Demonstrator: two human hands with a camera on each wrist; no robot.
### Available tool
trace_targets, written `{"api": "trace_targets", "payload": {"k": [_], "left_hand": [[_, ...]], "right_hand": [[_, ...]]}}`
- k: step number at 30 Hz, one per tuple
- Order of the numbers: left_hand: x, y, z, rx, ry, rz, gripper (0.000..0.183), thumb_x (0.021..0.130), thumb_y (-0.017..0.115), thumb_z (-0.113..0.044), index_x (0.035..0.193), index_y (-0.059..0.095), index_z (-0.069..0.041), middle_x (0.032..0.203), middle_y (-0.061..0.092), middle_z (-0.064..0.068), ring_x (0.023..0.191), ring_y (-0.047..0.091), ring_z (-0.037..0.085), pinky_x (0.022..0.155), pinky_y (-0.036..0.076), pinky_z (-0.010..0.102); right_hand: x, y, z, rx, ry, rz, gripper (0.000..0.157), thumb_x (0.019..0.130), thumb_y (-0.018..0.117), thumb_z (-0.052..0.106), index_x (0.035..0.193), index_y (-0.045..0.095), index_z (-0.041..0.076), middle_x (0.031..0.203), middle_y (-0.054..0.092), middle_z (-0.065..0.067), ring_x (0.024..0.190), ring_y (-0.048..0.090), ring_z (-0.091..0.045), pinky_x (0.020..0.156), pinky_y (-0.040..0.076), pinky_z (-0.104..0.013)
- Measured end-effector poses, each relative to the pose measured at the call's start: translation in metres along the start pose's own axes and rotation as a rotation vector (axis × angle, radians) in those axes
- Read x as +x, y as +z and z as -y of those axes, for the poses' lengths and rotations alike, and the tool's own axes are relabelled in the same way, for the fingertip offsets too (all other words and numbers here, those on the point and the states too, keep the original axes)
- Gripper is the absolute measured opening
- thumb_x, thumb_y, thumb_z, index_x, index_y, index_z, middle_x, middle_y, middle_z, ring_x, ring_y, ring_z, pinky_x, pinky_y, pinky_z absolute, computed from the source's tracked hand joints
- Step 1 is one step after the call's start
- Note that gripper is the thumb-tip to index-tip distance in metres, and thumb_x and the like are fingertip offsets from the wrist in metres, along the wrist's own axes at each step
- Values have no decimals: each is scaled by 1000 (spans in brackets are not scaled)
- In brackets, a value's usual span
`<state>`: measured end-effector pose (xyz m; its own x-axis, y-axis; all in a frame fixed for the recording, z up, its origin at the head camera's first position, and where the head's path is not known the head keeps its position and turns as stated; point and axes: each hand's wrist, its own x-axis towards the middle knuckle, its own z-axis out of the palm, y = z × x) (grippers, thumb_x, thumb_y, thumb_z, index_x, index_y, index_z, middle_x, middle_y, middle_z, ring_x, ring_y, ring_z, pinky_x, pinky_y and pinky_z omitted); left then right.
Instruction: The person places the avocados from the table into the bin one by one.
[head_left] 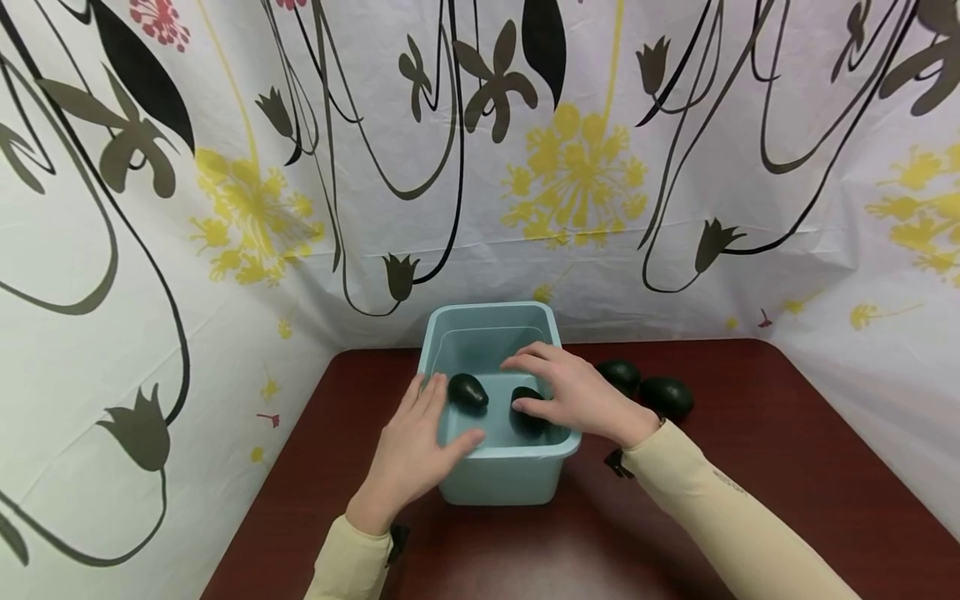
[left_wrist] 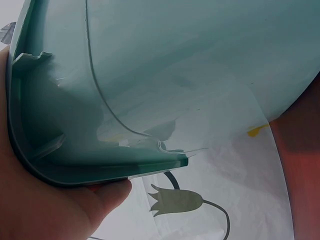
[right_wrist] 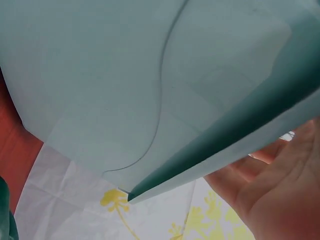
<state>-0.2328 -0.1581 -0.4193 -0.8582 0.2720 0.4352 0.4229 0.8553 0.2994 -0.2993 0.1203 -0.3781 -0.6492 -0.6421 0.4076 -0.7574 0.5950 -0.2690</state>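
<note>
A light blue plastic bin (head_left: 502,483) stands on the table with two dark green avocados inside. One avocado (head_left: 468,392) lies near the bin's left wall. The other avocado (head_left: 527,422) lies on the right, partly covered by my right hand (head_left: 573,392). That hand reaches over the right rim, its fingers spread and slightly bent, the thumb overlapping the avocado in the head view. My left hand (head_left: 414,446) rests at the left rim with straight fingers and thumb over the front corner. Both wrist views show the bin's outer wall (left_wrist: 175,75) beside the hands.
Two more avocados, one farther back (head_left: 619,377) and one nearer (head_left: 667,398), lie on the dark red table (head_left: 757,467) to the right of the bin, beyond my right wrist. A white flower-patterned cloth (head_left: 480,225) hangs behind the table and along its sides.
</note>
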Motion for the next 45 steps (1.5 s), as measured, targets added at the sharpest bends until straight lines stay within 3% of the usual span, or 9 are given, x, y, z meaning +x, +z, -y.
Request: {"api": "trace_targets", "payload": {"k": [7,18,25,33,45], "left_hand": [[-1,1,-1,-3,9,-21,100,89,46,-79,155,38,-4,160,35,9,150,22,32,99,46,58],[0,0,0,-4,1,-9,100,89,45,-80,155,37,-5,160,35,9,151,22,31,99,46,58],[-1,0,-1,-12,2,-17,100,89,46,-79,155,39,-5,160,36,9,150,23,31,99,45,58],[-1,0,-1,-11,9,-26,99,89,47,-79,155,39,-4,159,36,9,150,23,31,100,45,58],[-1,-1,0,-24,13,-27,98,90,48,-78,155,39,-5,159,37,9,151,22,32,101,44,58]], "right_hand": [[-11,-7,2,30,-20,-75,53,93,72,46,142,53,38,138,50,13,122,51,-8,94,49,-39],[-28,-19,2,37,-24,-138,55,92,72,45,143,52,37,141,46,13,126,47,-8,92,49,-37],[-40,-23,-8,26,-13,-192,54,92,74,42,142,55,35,144,48,7,130,48,-12,95,49,-41],[-49,-25,-16,21,18,-189,54,91,75,43,141,56,35,140,49,10,127,49,-11,96,49,-42],[-62,-22,-25,6,84,-150,56,92,75,40,143,57,27,140,48,9,126,48,-13,95,49,-46]]}}
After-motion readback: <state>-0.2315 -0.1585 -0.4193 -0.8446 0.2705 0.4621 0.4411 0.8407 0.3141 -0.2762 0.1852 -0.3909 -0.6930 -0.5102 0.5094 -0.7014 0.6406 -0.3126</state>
